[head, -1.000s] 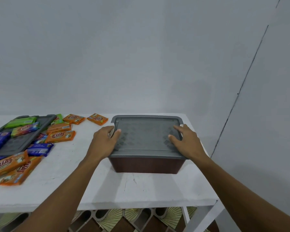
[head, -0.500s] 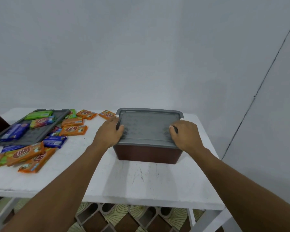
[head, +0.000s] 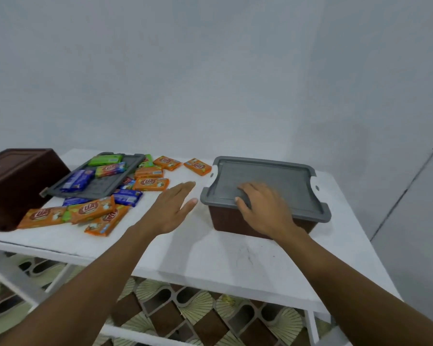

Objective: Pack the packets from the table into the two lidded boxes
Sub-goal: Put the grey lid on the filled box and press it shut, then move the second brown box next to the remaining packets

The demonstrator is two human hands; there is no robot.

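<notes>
A brown box with its grey lid (head: 273,178) on stands at the right of the white table (head: 210,253). My right hand (head: 263,208) rests on the lid's near edge, fingers bent over it. My left hand (head: 173,208) hovers flat and empty just left of the box, fingers straight. Orange packets (head: 90,211), blue packets (head: 126,197) and green ones lie spread at the left. A second grey lid (head: 103,188) lies flat with several packets on it. The second brown box (head: 15,183) stands at the far left, its inside hidden.
A plain wall runs behind the table. The table's near edge is close to my arms, and a patterned tile floor (head: 185,308) shows below. Bare tabletop lies in front of the lidded box.
My left hand has come off the lid and moved left, opening flat. My right hand has slid toward the lid's near left part. The view has swung left, showing the second box.
</notes>
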